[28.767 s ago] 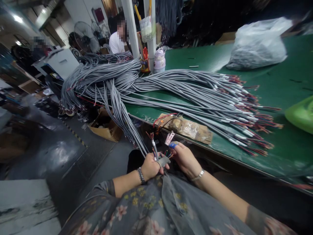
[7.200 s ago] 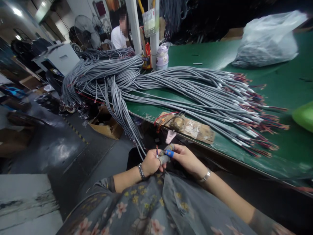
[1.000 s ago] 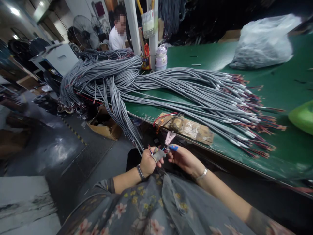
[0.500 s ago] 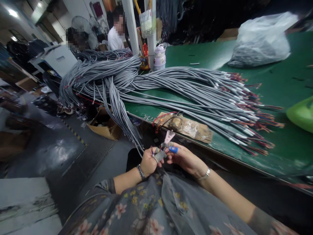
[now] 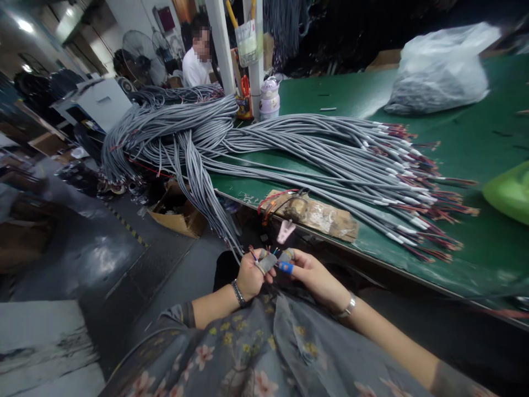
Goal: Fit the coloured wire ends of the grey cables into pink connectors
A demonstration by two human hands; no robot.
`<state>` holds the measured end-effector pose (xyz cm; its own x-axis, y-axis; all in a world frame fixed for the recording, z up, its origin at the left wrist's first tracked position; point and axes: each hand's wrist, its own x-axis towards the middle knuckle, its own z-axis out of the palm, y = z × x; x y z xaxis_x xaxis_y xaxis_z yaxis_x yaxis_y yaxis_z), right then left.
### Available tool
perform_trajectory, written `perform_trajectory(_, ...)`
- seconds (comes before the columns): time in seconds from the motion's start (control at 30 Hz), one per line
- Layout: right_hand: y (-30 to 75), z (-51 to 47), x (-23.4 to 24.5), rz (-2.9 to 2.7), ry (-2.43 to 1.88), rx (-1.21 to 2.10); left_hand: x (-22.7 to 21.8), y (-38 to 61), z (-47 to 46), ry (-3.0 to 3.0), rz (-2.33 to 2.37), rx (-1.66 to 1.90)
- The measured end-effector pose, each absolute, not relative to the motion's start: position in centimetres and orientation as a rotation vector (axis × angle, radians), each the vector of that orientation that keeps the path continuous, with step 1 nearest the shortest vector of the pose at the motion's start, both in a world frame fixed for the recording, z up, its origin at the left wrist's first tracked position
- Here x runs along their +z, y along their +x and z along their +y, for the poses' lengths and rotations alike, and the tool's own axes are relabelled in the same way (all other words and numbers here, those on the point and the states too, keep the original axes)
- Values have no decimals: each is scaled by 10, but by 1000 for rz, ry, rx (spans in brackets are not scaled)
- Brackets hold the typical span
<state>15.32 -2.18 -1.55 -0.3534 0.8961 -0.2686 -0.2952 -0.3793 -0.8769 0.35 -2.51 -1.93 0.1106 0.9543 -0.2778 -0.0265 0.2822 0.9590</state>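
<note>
My left hand (image 5: 252, 274) is closed around the end of a grey cable, with thin coloured wires (image 5: 268, 252) sticking out above its fingers. Grey wrapping covers its thumb. Close beside it, my right hand (image 5: 308, 272) pinches at the wire tips; blue tape is on one digit and grey wrapping on another. The fingertips hide exactly which wires it holds. Just beyond the hands, a pale pink clip-like piece (image 5: 285, 231) stands at the bench edge.
Long grey cables (image 5: 297, 138) with bare coloured ends lie across the green bench (image 5: 438, 292). A taped cardboard piece (image 5: 326, 218) sits at its edge. A plastic bag (image 5: 440, 71), green object (image 5: 510, 193) and lidded cup (image 5: 270, 99) rest there. A person (image 5: 196, 63) is behind.
My right hand has shifted off the pink piece, which now shows whole, and its thumb and finger have come lower beside the left hand. Coloured wires now show between the hands.
</note>
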Motion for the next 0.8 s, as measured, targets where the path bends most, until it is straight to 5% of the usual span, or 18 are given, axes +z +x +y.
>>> perform_trajectory(0.8,151,-16,-20,-945,-1059,1792,-5,0,-22,1154,1131,773)
